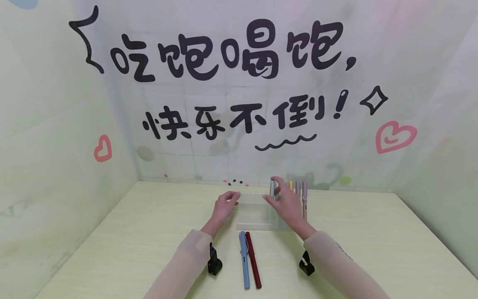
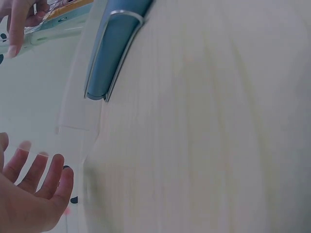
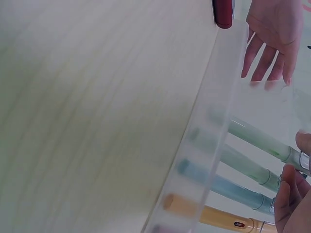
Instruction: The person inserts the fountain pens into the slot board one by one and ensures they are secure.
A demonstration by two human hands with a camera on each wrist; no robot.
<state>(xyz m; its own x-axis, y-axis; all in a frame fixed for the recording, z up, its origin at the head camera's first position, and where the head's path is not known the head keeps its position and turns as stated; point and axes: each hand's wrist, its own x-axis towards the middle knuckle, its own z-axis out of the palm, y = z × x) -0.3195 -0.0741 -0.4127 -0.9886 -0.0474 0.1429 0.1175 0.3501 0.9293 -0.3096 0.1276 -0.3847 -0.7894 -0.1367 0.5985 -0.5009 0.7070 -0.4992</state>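
A clear pen stand (image 1: pixel 255 226) stands toward the back of the table, with several pens upright in its right part. My left hand (image 1: pixel 225 205) holds the stand's upper left edge, thumb in front and fingers behind the clear panel. The right hand (image 1: pixel 289 205) pinches the capped top of the leftmost pale green pen (image 3: pixel 260 139) between thumb and fingers. Beside it stand another green pen (image 3: pixel 245 164), a blue pen (image 3: pixel 238 192) and a yellow pen (image 3: pixel 221 217). Two purple pens (image 1: pixel 298 187) at the right end are partly hidden by the right hand.
A light blue pen (image 1: pixel 244 259) and a dark red pen (image 1: pixel 253 259) lie side by side on the table in front of the stand. A printed cloth backdrop (image 1: pixel 224 162) rises behind the table, and cloth walls flank both sides.
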